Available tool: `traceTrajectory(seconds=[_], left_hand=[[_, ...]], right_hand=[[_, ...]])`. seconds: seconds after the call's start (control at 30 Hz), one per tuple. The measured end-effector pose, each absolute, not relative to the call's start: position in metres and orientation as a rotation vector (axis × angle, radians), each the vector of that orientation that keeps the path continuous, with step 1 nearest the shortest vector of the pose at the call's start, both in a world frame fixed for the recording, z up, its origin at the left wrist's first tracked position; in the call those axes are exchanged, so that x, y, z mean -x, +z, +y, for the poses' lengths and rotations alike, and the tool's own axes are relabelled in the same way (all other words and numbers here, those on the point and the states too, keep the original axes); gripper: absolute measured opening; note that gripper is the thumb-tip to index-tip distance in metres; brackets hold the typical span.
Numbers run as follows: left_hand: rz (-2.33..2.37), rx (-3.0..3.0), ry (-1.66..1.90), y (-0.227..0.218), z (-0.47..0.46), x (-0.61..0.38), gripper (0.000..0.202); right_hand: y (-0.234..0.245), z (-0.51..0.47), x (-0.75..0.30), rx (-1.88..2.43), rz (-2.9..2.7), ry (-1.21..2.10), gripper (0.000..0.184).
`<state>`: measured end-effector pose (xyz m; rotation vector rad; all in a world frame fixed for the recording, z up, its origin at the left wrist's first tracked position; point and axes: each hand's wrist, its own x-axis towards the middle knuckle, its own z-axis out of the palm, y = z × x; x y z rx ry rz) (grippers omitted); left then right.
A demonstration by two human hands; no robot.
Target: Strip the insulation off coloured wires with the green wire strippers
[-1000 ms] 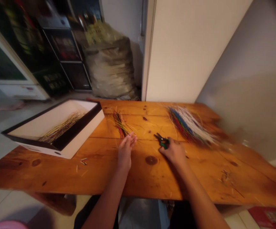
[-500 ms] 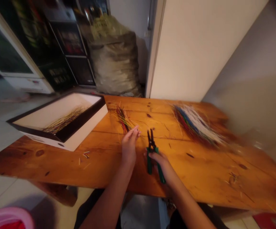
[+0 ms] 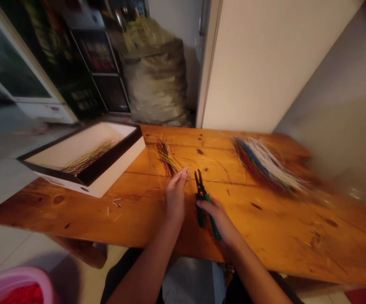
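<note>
Left hand (image 3: 176, 190): raised over the middle of the surface (image 3: 145, 219), just beside the near end of the small wire bundle (image 3: 167, 158); grip pressed together at the fingertips, too blurred there to tell if pinching a wire.
Right hand (image 3: 217, 213): grip wrapped around the green handles of the pliers (image 3: 201, 192), just to the right of the left hand.
Pliers: pointing away from the body, dark jaws slightly parted, handles spread.
Small wire bundle: lying on the surface between box and pliers; red, yellow and dark strands, fanned at the far end.
Large wire bundle (image 3: 265, 162): lying farther right, well apart from both hands; white, blue, green and red.
Box (image 3: 119, 167): white with black edging, lidless, at the left, with loose wires (image 3: 90, 159) inside.
Scraps (image 3: 116, 204): scattered near the box.
Sack (image 3: 156, 80): bulging, beyond the far edge.
Pink basin (image 3: 45, 276): at lower left, with something red inside.
</note>
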<state>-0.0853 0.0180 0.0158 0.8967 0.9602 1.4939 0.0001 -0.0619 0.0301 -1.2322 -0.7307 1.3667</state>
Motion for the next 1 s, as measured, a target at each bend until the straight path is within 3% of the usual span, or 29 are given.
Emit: traceTrajectory(seconds=[1.0], left_hand=[[1.049,-1.012,1.497,0.026,0.009,0.084,0.02]], right_hand=[[0.031,-0.061,0.001,1.248,-0.735,1.362,0.017]])
